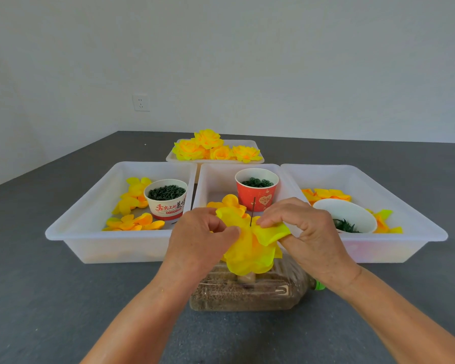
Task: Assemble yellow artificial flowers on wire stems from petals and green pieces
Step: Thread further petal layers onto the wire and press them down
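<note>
Grey tabletop [63, 298] carries three white trays [95, 232] across mid-frame and a fourth behind with finished flowers [208, 147]. Lower centre: a plastic bottle [247, 292] lies on its side. Just above it, left hand [200, 240] and right hand [305, 229] pinch yellow petals [250, 253], fingers curled, threaded on an upright wire stem [252, 210].

A dark grey table [63, 298] carries everything. Just below the fingers, a clear plastic bottle [247, 292] filled with brown grain lies on its side, its green cap [319, 285] pointing right. Well beyond the fingers, up and to the left, a white wall socket [140, 102] sits in the pale wall [273, 61].
</note>
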